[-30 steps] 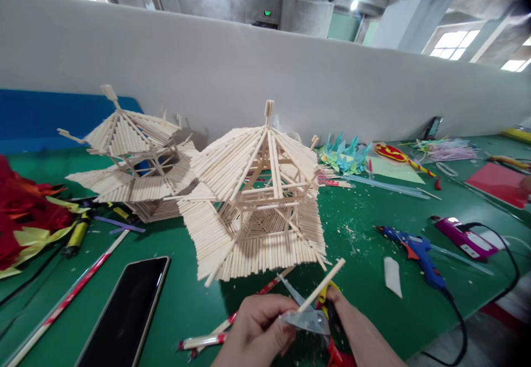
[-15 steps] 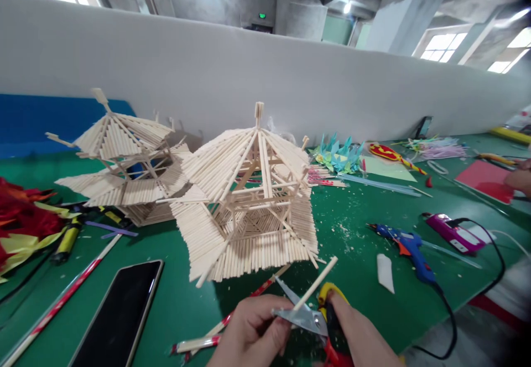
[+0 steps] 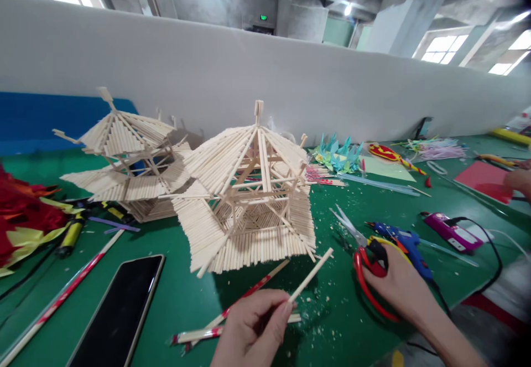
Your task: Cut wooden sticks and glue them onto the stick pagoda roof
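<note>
Between thumb and fingers, my left hand (image 3: 259, 328) pinches a short wooden stick (image 3: 312, 274) that points up to the right. My right hand (image 3: 392, 278) has its fingers in the handles of red, black and yellow scissors (image 3: 360, 239), whose blades are parted and point up-left, away from the stick. Just beyond my hands stands a stick-built pavilion model (image 3: 249, 248) with gaps in its roof. Red-wrapped chopsticks (image 3: 257, 285) lie between the model and my left hand.
A second pavilion (image 3: 124, 134) stands behind left. A phone (image 3: 118, 311) lies front left. At the right are a blue glue gun (image 3: 398, 235), a purple power strip (image 3: 452, 232) and another person's hand (image 3: 516, 181) by red paper (image 3: 483, 181). Pale scraps dot the green table (image 3: 348, 322).
The scissors in my right hand have moved right and up, away from the stick. My left hand still holds the stick in nearly the same place.
</note>
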### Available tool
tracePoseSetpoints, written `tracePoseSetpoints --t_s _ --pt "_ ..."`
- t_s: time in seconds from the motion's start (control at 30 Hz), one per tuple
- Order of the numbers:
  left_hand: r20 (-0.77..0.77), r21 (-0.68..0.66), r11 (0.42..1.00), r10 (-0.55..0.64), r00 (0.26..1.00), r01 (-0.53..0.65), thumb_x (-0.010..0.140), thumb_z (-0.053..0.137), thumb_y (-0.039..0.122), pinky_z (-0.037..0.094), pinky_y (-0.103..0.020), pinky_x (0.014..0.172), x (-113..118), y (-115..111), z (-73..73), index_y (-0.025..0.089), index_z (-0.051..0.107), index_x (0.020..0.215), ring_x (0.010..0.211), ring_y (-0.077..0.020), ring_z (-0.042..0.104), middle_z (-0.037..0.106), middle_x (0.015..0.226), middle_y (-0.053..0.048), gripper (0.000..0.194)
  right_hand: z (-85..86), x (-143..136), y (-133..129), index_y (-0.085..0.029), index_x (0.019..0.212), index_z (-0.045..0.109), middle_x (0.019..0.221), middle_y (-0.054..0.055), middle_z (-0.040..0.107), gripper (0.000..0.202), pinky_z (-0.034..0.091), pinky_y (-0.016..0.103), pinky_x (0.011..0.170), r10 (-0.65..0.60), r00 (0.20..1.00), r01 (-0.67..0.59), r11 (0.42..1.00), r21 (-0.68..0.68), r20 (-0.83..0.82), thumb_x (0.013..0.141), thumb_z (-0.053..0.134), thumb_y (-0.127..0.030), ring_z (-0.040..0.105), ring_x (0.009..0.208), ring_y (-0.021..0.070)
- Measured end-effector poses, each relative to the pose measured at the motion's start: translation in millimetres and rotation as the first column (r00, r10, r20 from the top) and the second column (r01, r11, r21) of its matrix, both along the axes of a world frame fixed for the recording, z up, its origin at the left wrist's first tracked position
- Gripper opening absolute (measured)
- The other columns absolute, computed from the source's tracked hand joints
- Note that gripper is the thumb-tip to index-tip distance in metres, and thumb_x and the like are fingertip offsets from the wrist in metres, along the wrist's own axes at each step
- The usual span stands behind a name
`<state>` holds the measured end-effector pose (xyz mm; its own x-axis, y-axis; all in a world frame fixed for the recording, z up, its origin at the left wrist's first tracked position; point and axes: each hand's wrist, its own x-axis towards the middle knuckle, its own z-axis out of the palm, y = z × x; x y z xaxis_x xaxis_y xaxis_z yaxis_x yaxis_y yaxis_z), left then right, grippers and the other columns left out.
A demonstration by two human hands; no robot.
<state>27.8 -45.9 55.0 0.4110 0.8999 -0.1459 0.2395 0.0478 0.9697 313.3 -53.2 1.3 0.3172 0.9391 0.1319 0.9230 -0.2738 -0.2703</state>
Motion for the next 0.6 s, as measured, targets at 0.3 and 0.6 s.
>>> tracePoseSetpoints --t_s 0.3,0.6 --pt "-0.272 0.461 0.877 -0.007 0.962 0.137 0.085 0.037 0.023 0.041 -0.021 0.054 0 1 -9.2 0.017 0.057 0.075 0.058 -0.0118 0.051 0.054 0.062 -0.002 0.023 51.8 -29 -8 -0.014 0.102 0.056 0.101 0.012 0.061 0.029 0.042 0.038 0.084 0.219 0.96 -0.275 0.848 0.454 0.172 0.079 0.051 -0.031 0.055 0.093 0.0243" --pt "-0.478 0.834 0.458 0.319 0.818 0.308 0.083 0.029 0.012 0.036 -0.026 0.047 -9 -3 -32.7 0.016 0.055 0.086 0.049 -0.0152 0.046 0.056 0.06 -0.003 0.027 53.2 -116 -4 -0.015 0.099 0.061 0.063 0.004 0.06 0.028 0.041 0.028 0.051 0.765 0.609 -0.791 0.565 0.234 0.209 0.087 0.036 -0.018 0.053 0.056 0.0168"
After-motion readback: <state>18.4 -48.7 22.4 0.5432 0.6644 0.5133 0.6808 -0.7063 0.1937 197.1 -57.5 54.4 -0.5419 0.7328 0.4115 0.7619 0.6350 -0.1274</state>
